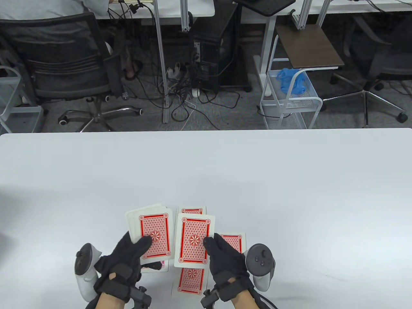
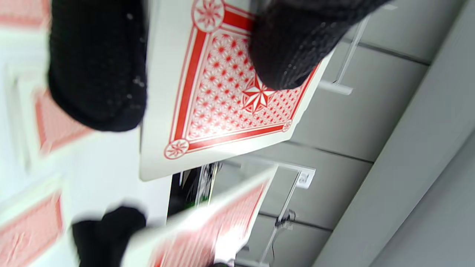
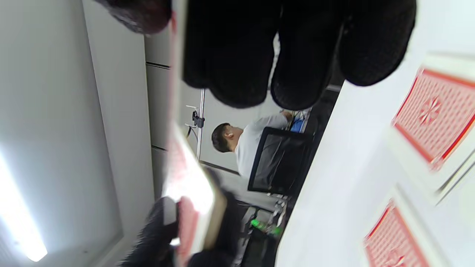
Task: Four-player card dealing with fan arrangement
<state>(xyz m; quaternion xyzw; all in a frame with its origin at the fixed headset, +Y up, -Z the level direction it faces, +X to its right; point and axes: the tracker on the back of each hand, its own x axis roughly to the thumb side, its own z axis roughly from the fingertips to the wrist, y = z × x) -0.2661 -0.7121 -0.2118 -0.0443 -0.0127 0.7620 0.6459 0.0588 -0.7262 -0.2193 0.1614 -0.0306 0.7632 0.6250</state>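
Note:
My left hand (image 1: 128, 257) holds a deck of red-backed cards (image 1: 151, 233) above the white table (image 1: 225, 173), thumb on the top card; the left wrist view shows the deck (image 2: 222, 92) under the thumb (image 2: 293, 48). My right hand (image 1: 222, 257) pinches a single red-backed card (image 1: 194, 239) just right of the deck, face down. Dealt cards lie on the table: one beyond the held card (image 1: 192, 210), one to the right (image 1: 233, 241), one near the front edge (image 1: 190, 281), one under my left hand (image 1: 157, 267).
The table's far edge (image 1: 206, 130) is well beyond the cards. Behind it stand an office chair (image 1: 70, 70), cables, a computer tower (image 1: 212, 58) and a white wire cart (image 1: 289, 96). A seated person shows in the right wrist view (image 3: 248, 144).

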